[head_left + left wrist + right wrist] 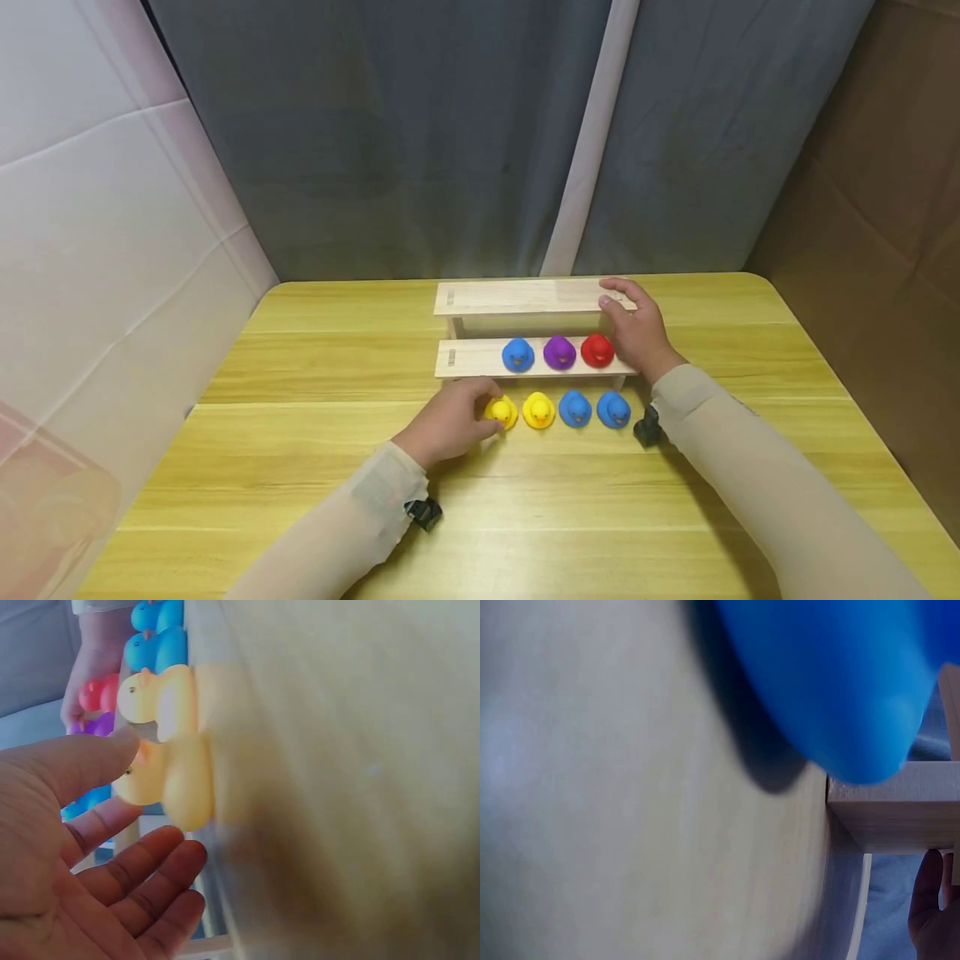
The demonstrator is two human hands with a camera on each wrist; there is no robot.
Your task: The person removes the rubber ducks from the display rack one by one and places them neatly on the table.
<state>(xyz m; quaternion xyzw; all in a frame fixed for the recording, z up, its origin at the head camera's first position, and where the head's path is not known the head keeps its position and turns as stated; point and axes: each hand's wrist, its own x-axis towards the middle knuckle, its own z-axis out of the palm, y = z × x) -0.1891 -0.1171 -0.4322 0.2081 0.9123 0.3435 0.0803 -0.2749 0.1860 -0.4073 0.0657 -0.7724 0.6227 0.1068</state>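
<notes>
At the left end of the front row, my left hand (453,421) spreads thumb and fingers around a yellow rubber duck (500,412). In the left wrist view its thumb lies at the duck's head and the loosely bent fingers (150,877) are beside its body. My right hand (641,333) holds the right end of the upper board of a two-tier wooden stand (517,297), thumb toward the front edge and forefinger toward the back. On the lower board (472,358) sit blue (517,356), purple (559,353) and red (597,351) ducks.
Another yellow duck (538,411) and two blue ducks (575,409) continue the front row on the wood-grain table (337,467). A grey curtain (375,142) hangs behind the table, a white sheet at the left, a brown one at the right.
</notes>
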